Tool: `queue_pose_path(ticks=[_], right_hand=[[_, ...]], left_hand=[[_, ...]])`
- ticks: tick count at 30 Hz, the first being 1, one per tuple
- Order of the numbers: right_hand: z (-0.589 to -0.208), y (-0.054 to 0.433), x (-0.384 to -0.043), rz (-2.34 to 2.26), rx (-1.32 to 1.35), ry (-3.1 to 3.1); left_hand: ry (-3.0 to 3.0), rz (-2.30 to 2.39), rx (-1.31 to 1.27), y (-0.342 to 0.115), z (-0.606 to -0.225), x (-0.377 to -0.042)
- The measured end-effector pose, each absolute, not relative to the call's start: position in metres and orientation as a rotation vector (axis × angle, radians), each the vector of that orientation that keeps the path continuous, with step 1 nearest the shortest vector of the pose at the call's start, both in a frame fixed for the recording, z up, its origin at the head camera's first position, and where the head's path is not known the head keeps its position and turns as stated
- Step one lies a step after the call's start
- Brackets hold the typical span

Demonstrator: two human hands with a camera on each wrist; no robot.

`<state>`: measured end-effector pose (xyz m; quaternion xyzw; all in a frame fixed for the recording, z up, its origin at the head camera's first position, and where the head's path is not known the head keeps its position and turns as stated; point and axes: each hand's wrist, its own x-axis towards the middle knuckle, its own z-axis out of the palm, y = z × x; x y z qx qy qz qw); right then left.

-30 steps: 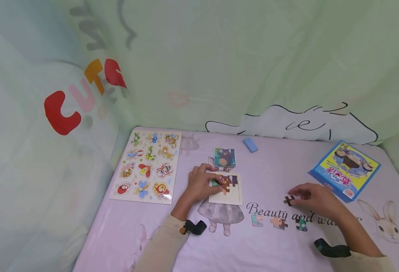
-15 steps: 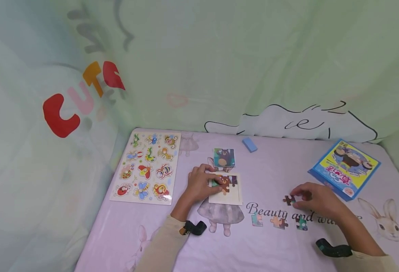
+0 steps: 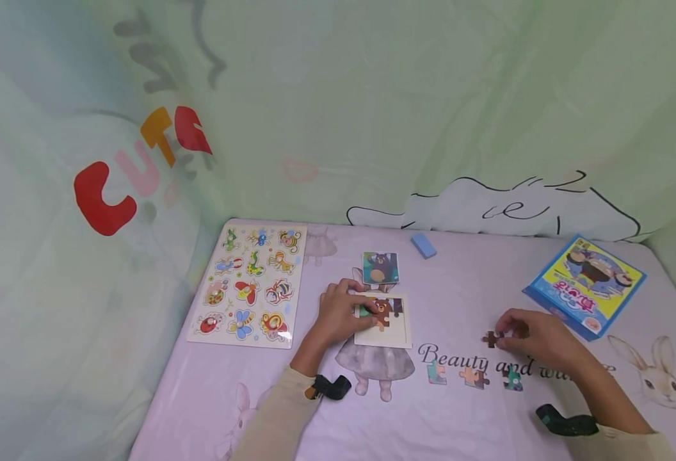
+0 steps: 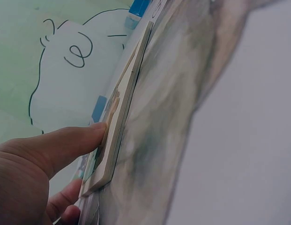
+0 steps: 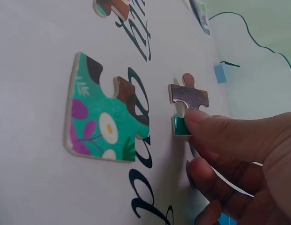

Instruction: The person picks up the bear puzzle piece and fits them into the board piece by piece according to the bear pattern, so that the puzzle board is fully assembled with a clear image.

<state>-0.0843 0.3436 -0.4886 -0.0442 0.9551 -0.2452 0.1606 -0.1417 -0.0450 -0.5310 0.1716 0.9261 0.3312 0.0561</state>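
My left hand (image 3: 338, 312) holds the small pale puzzle board (image 3: 395, 333) at its left side, thumb on top and fingers at the edge. Part of a brown bear picture, made of fitted pieces, shows in the board's upper area; the thumb hides some of it. Between thumb and fingers of my right hand (image 3: 536, 336) is a brown puzzle piece (image 5: 190, 96) with a green corner, close over the tablecloth. Three loose puzzle pieces lie in a row in front: a teal and pink one (image 3: 436, 372), a brown and peach one (image 3: 474, 378) and a green flowered one (image 5: 103, 117).
A bear picture card (image 3: 381, 267) lies just behind the board, with a blue block (image 3: 424, 246) further back. At the left is a large insect peg puzzle (image 3: 248, 285). A blue and yellow box (image 3: 588, 285) sits at the right, beyond the right hand.
The brown puzzle piece has been turned slightly in the right hand's fingers, which have barely shifted. The left hand keeps its place on the board.
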Motion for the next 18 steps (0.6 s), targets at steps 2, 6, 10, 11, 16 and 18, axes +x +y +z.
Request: queue_pose_path(ticks=[2, 6, 10, 11, 16, 18], right_hand=[[-0.487, 0.343, -0.085, -0.706, -0.133, 2.723], [-0.485, 0.342, -0.085, -0.747, -0.147, 2.714], [-0.486, 0.338, -0.085, -0.807, -0.17, 2.699], [-0.486, 0.337, -0.085, -0.818, -0.174, 2.695], [-0.485, 0.329, -0.085, -0.852, -0.181, 2.673], [-0.483, 0.326, -0.086, -0.869, -0.192, 2.665]], left_hand=[[2.809, 1.009, 0.522, -0.045, -0.531, -0.142], [2.81, 1.018, 0.526, -0.044, -0.53, -0.142], [2.816, 1.009, 0.525, -0.045, -0.53, -0.141], [2.817, 1.007, 0.524, -0.045, -0.531, -0.141], [2.809, 1.012, 0.525, -0.045, -0.531, -0.141], [2.806, 1.014, 0.526, -0.045, -0.531, -0.141]])
